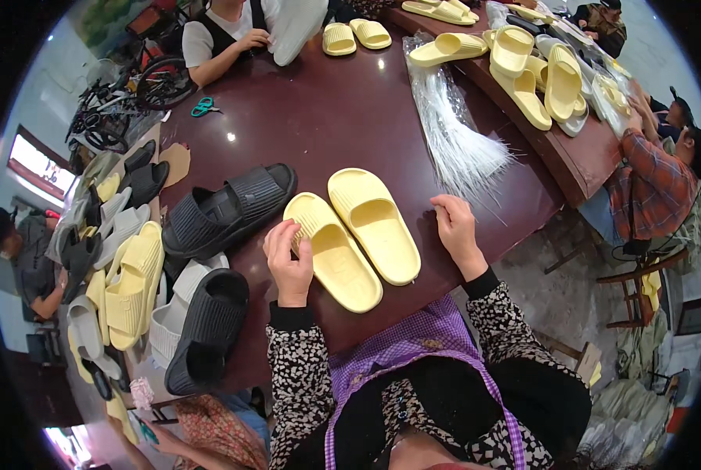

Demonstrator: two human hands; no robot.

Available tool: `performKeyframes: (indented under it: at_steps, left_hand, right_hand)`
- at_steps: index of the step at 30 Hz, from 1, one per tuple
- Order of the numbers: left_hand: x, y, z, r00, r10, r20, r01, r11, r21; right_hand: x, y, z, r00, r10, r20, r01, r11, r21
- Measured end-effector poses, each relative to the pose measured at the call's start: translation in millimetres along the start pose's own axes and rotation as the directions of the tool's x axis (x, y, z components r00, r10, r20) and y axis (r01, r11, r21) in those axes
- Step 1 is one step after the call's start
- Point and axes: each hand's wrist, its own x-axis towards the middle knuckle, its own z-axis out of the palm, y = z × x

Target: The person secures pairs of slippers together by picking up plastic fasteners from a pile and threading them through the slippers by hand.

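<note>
Two pale yellow slide sandals lie side by side, soles down, in front of me: a left sandal (336, 266) and a right sandal (378, 235). My left hand (289, 262) is at the left sandal's outer edge, thumb near its strap. Its fingers are loosely bent, with the thumb apart from them; nothing shows between them. Over the table to the right of the pair is my right hand (458, 231), apart from both sandals. Its fingers are curled together, and whether they pinch something small is hidden.
Black slides (229, 210) and a black-and-grey stack (207, 329) lie left. More yellow slides (133, 286) crowd the left edge. White plastic ties (464, 133) spread beyond my right hand. Green-handled scissors (205, 107) lie far left. Co-workers sit around; one (225, 47) faces me across the dark red table (288, 133).
</note>
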Motion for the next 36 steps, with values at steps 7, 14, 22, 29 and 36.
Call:
performKeyframes:
  at_steps: [7, 14, 22, 29, 36]
  left_hand:
    - [0.8, -4.4, 1.8, 1.000, -0.012, -0.007, 0.012, 0.999, -0.030]
    - [-2.3, -12.3, 5.0, 0.999, -0.050, -0.021, 0.049, 0.997, -0.067]
    - [-3.6, -13.8, 4.4, 0.998, -0.064, -0.028, 0.062, 0.996, -0.069]
    - [-5.2, -16.7, 2.9, 0.998, -0.061, -0.025, 0.060, 0.997, -0.048]
    - [-3.5, -19.1, 4.2, 0.997, -0.058, -0.040, 0.056, 0.997, -0.053]
  right_hand:
    - [1.5, 0.7, 2.4, 0.998, 0.031, -0.058, -0.030, 0.999, 0.011]
    - [3.2, 7.1, -21.4, 0.985, 0.107, -0.135, -0.111, 0.994, -0.023]
    - [9.9, 54.7, -69.7, 0.975, 0.096, -0.203, -0.155, 0.940, -0.303]
    - [21.2, 46.1, -52.3, 0.992, 0.115, -0.056, -0.126, 0.959, -0.252]
    - [36.7, 56.4, -29.7, 0.992, 0.124, -0.007, -0.112, 0.866, -0.487]
